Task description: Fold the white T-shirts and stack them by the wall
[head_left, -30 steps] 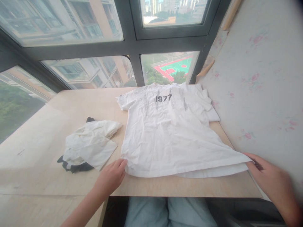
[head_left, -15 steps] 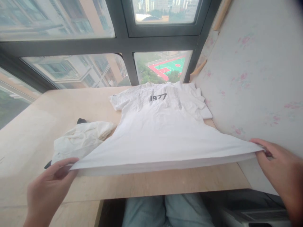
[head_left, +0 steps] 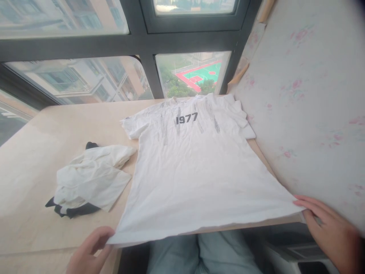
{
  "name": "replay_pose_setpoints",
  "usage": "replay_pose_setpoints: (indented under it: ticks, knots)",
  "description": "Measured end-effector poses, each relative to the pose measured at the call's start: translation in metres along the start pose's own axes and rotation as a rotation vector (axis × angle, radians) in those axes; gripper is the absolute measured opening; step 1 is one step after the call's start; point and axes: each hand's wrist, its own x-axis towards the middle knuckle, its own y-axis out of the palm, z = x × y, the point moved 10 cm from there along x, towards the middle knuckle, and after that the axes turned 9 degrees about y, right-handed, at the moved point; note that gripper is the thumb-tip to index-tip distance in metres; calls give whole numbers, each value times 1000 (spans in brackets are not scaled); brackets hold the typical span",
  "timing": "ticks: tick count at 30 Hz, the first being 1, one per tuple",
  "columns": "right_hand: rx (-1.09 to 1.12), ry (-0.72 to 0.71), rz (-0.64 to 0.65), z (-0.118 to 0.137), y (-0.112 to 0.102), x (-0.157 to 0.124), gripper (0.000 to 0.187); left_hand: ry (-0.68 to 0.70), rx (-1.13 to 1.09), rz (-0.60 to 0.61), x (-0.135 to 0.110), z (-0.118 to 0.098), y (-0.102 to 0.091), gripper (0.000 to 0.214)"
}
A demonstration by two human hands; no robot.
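Now the white T-shirt (head_left: 194, 171) lies spread front-up on the pale wooden table (head_left: 34, 160), its thin, lightly creased cotton printed "1977" in black at the chest, collar toward the window and hem at the near edge. The left hand (head_left: 88, 253) pinches the hem's left corner and the right hand (head_left: 327, 224) grips the right corner beside the floral wall. Half a second ago the hem hung stretched above the table; it has since come down flat, just beside a crumpled cream garment (head_left: 91, 179).
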Motion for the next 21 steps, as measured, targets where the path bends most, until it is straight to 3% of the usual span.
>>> replay_pose_setpoints:
  ticks: [3,5,6,8,10,12,15,17,19,21]
  knots:
    - [71,-63,200,-2,38,-9,30,131,-82,249,-1,-32,26,17]
    - [73,-126,302,-4,57,-7,32,196,-50,383,0,-47,31,20]
    - [72,-154,320,-3,63,-3,32,220,-3,417,3,-53,31,23]
    - [80,-163,264,10,64,13,32,275,132,367,16,-66,25,25]
    - [120,-148,186,46,62,32,33,352,251,215,35,-93,23,25]
    - [199,-188,175,107,70,43,36,449,287,105,53,-136,40,28]
    - [315,-381,229,223,90,38,43,581,292,134,78,-207,98,39]
    - [302,-549,299,283,110,23,46,636,308,169,91,-240,133,49]
    - [257,-627,338,303,127,12,48,664,331,194,99,-249,153,57]
    - [203,-606,333,282,139,12,51,654,369,201,98,-231,155,63]
